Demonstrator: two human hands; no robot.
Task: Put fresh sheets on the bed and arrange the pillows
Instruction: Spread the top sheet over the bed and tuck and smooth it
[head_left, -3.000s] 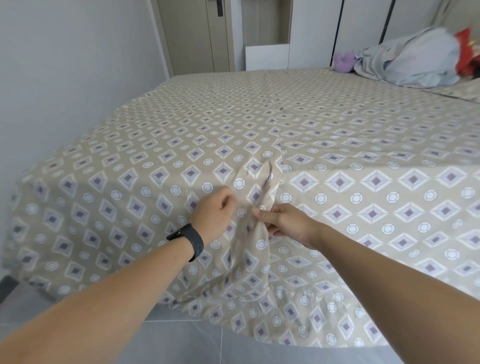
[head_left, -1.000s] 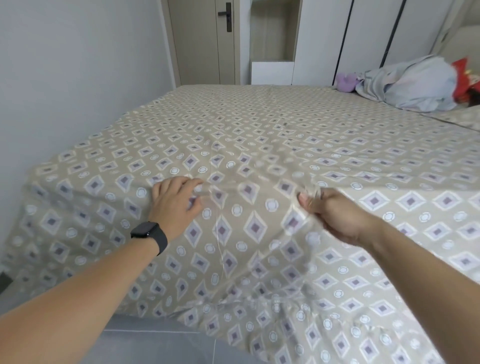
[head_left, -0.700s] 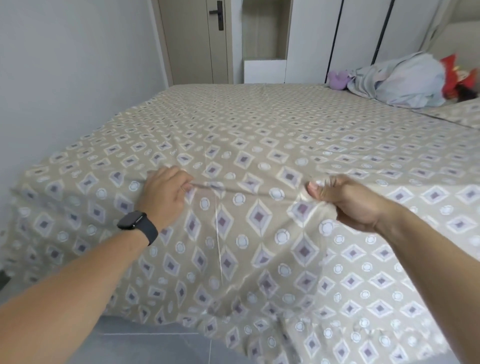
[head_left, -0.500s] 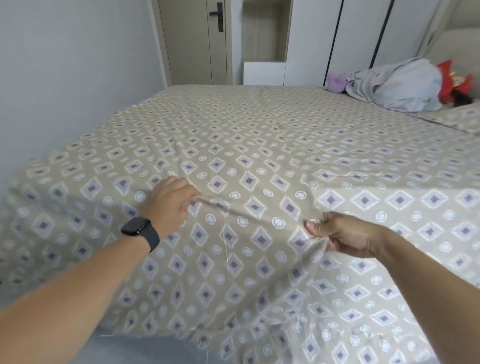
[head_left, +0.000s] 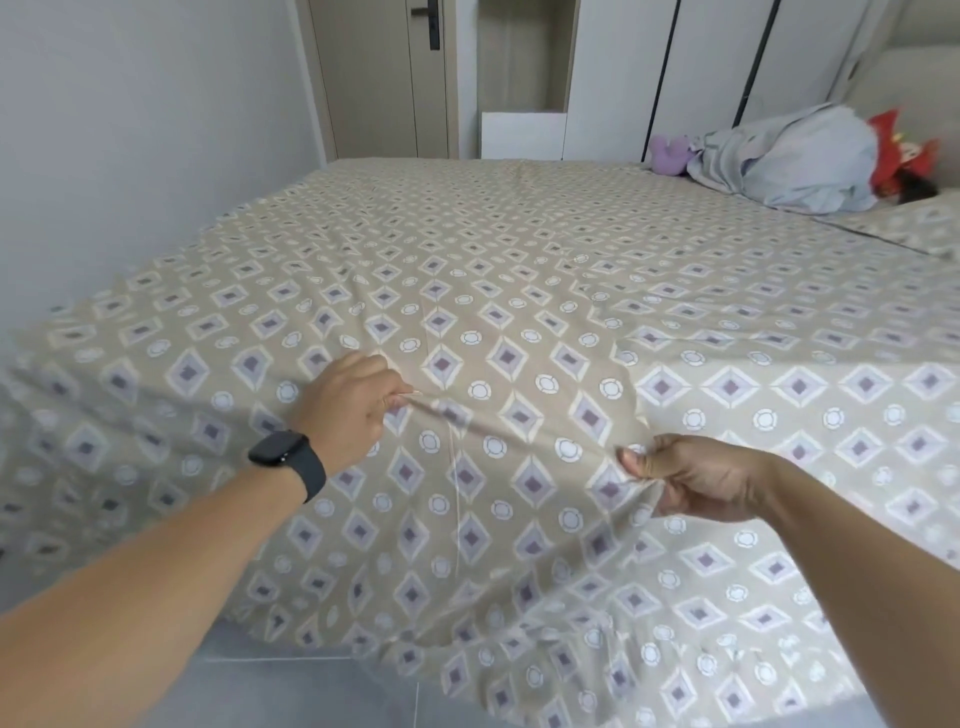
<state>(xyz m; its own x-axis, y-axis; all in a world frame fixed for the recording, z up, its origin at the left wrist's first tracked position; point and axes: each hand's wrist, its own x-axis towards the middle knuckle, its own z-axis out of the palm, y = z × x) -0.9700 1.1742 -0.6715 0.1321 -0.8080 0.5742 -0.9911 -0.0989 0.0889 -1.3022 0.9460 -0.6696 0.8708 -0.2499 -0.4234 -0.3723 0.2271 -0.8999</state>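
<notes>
One patterned sheet (head_left: 519, 249) covers the whole bed (head_left: 332, 647), its near edge hanging loose over the bed's foot above the grey floor (head_left: 311, 691). Two hands work it, both near that hanging edge. The left hand (head_left: 347, 410), a black watch (head_left: 287, 457) on its wrist, pinches a fold of the sheet between thumb and fingers. The right hand (head_left: 696, 480), well apart from the left, has its grip curled tight round a bunched ridge. At the bed's far right corner lie one grey bundle (head_left: 795, 161), one purple toy (head_left: 670, 153) and something red (head_left: 904, 156). A wall (head_left: 130, 130) runs close along the bed's left edge.
</notes>
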